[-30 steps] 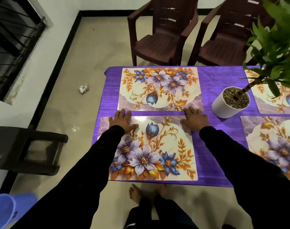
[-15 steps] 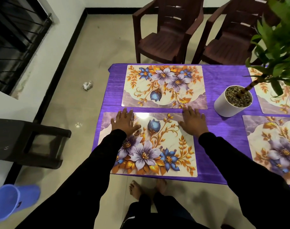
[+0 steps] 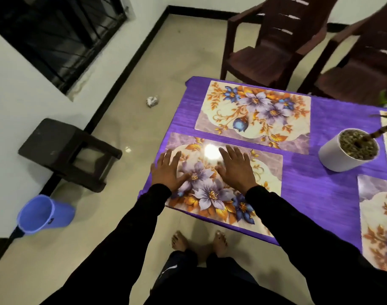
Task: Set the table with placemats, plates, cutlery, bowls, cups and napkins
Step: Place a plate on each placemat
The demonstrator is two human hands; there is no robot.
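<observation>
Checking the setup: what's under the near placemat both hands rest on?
The purple tablecloth shows around the near placemat; anything else beneath is covered.

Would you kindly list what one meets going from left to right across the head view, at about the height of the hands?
Blue bucket → dark stool → left hand → right hand → white plant pot.

No readable text, labels, brands or numbers appear on anything.
</observation>
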